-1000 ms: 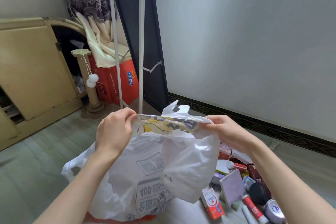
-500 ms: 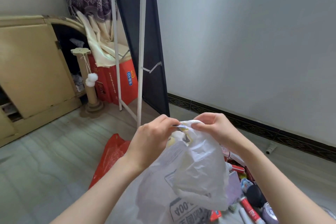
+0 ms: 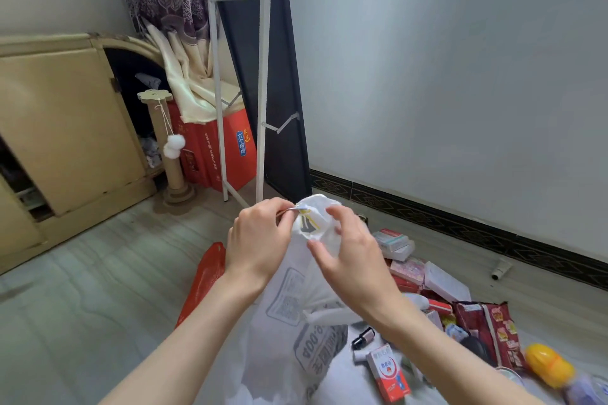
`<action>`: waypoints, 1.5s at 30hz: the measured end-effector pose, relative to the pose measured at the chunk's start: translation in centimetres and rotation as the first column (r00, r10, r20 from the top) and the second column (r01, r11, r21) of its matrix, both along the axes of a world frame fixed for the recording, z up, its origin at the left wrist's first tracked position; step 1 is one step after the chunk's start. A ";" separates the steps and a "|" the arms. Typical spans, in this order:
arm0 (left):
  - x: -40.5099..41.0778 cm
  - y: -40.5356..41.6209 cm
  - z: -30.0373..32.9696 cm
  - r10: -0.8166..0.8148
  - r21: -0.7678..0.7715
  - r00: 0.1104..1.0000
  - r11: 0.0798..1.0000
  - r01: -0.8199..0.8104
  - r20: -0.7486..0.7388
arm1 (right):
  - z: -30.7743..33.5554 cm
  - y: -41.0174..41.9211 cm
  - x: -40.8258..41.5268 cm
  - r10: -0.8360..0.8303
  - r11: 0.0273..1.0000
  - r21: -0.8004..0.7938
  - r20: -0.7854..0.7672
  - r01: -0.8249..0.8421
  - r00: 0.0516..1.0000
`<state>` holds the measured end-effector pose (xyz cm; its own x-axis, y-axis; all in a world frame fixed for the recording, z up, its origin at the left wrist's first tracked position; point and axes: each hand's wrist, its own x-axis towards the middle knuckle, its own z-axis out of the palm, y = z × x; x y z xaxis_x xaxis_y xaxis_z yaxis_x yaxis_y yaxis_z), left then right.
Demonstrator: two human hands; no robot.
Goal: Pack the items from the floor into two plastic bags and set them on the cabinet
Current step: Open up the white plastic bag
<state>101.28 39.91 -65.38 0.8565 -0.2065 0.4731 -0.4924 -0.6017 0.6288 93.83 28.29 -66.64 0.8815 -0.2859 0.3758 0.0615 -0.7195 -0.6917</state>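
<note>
A white plastic bag [image 3: 296, 316] with grey print hangs in front of me, its top bunched together. My left hand [image 3: 260, 240] pinches that top from the left, and my right hand [image 3: 345, 250] grips it from the right, fingers curled into the plastic. A red plastic bag [image 3: 202, 283] lies flat on the floor behind my left wrist. Loose items [image 3: 427, 289] are scattered on the floor at the right: small boxes, a red and white carton [image 3: 388, 371], a dark red snack packet [image 3: 496, 329], a small dark bottle [image 3: 362, 339], a yellow capsule [image 3: 547, 365].
A beige cabinet [image 3: 59, 128] stands at the left. Beside it are a cardboard scratching post [image 3: 169, 154], a red carton [image 3: 223, 151] and a white metal frame [image 3: 263, 82] against a dark panel. A small white tube [image 3: 501, 268] lies by the wall skirting.
The bag's mouth, held wide open a second ago, is now gathered together as both hands came close. The red bag underneath came into view.
</note>
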 end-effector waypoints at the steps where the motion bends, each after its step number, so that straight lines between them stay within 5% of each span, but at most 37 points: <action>1: 0.0 0.3 0.2 -0.064 -0.022 0.998 0.998 0.064 -0.019 | -0.3 -0.2 0.2 -0.011 0.999 -0.043 -0.041 0.010 0.999; 5: -0.8 0.6 1.0 -0.279 -0.139 0.956 0.954 0.265 -0.089 | -1.3 -1.4 0.9 -0.083 0.981 -0.188 -0.163 0.052 0.983; 13: -0.6 2.3 2.0 -0.402 -0.309 0.879 0.896 0.319 -0.256 | -2.0 -2.5 2.1 -0.196 0.889 -0.386 0.159 0.244 0.967; 20: -0.3 2.8 2.3 -0.445 -0.418 0.856 0.853 0.314 -0.264 | -2.5 -2.2 3.3 -0.162 0.973 -0.144 0.145 0.183 0.976; 24: 0.9 4.0 1.4 -0.238 -0.154 0.962 0.964 0.217 -0.136 | -1.1 -3.7 3.4 -0.058 0.992 0.120 0.160 0.039 0.985; 28: 1.1 4.5 0.8 -0.151 0.177 0.975 0.977 0.121 0.165 | 0.2 -4.8 2.7 0.074 0.984 0.151 0.105 -0.090 0.992; 34: 1.3 4.0 0.5 -0.108 0.199 0.982 0.977 0.076 0.155 | 2.2 -6.2 1.8 0.179 0.948 0.261 0.032 -0.181 0.983; 37: 0.3 2.8 0.3 -0.078 0.182 0.957 0.983 0.028 0.278 | 2.3 -5.8 1.7 0.154 0.931 0.336 -0.008 -0.143 0.988; 41: -2.2 0.3 0.5 -0.373 0.279 0.878 0.915 0.293 0.300 | 2.7 -5.0 2.2 0.147 0.879 0.451 0.051 -0.154 0.988; 45: -2.8 -1.0 0.0 -0.464 0.284 0.833 0.877 0.387 0.301 | 3.0 -4.5 2.4 0.051 0.744 0.658 0.116 -0.115 0.992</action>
